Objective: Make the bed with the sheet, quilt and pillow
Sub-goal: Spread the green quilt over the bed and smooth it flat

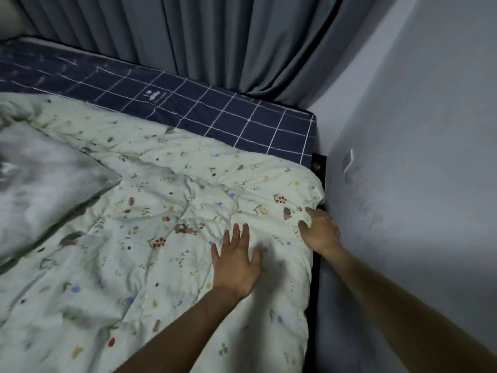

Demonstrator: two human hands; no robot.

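left hand (pixel 236 261) flat with spread fingers on rumpled floral quilt (pixel 150 216), right hand (pixel 320 231) gripping its edge

Grey pleated curtains (pixel 188 36) are hung behind the bed, down to the mattress edge. At the right a pale plain wall (pixel 416 130) is seen, close to the dark bed frame (pixel 318 164). The light is dim.

I count one floral quilt (pixel 166 238), one navy checked sheet (pixel 215 114), one grey pillow (pixel 45 184) at left of frame, one grey curtain (pixel 215 41) along the top, and my two hands: left hand (pixel 236 262), right hand (pixel 321 231).
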